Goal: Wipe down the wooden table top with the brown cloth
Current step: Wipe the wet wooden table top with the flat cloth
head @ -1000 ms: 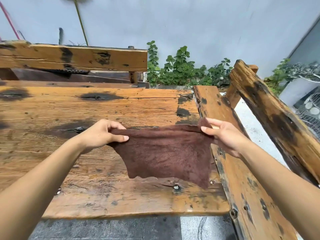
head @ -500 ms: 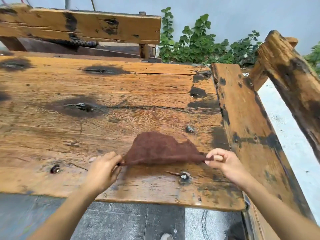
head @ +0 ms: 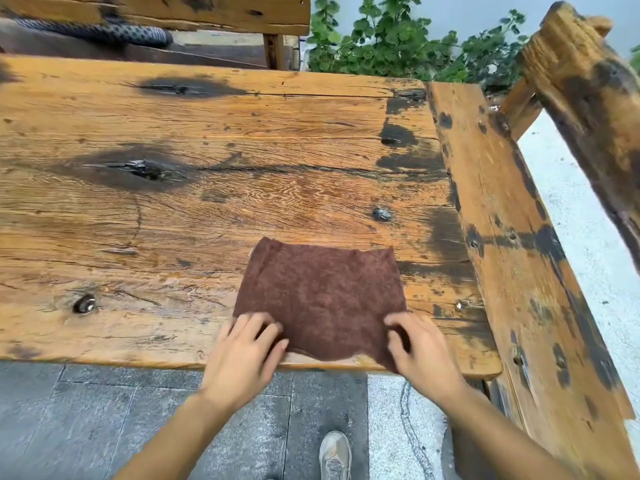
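Note:
The brown cloth (head: 322, 296) lies spread flat on the wooden table top (head: 214, 202), near the front edge and toward the right end. My left hand (head: 242, 351) rests with spread fingers on the cloth's near left corner. My right hand (head: 420, 351) presses on the near right corner, its fingers bent over the cloth's edge. The table top is worn, with dark stains, knots and metal bolt heads.
A wooden bench (head: 512, 237) runs along the table's right end, with a thick backrest beam (head: 585, 95). Another bench backrest (head: 194, 8) stands behind the table. Green plants (head: 398, 39) grow at the back. My shoe (head: 334, 455) stands on the grey paving below.
The cloth was held stretched in the air between both hands, then lowered onto the table. Now it lies flat and both hands rest on its near corners.

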